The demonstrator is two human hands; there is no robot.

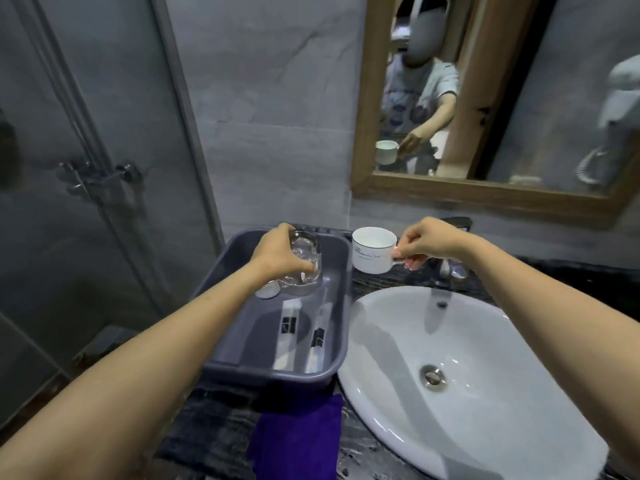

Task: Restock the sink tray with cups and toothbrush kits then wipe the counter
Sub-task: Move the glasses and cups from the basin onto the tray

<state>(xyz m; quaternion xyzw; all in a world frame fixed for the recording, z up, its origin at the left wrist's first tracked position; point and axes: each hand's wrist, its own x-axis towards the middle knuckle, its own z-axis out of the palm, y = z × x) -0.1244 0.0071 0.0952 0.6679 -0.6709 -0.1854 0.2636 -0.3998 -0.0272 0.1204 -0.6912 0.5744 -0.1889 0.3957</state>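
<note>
A grey-blue plastic tray [221, 341] sits on the dark counter left of the sink. My left hand [277, 254] grips a clear glass cup [306, 268] over the tray's far end. A small white object [268, 292] shows just under that hand. Two wrapped toothbrush kits [287, 332] [318, 337] lie lengthwise in the tray's near half. My right hand [429, 242] holds a white mug [372, 249] by its handle, in the air just right of the tray's far corner.
A white oval basin [485, 368] fills the right side, with a chrome tap [450, 268] behind it. A purple cloth [298, 441] lies on the dark counter [214, 427] in front of the tray. A wood-framed mirror [485, 199] hangs above; a glass shower screen stands at the left.
</note>
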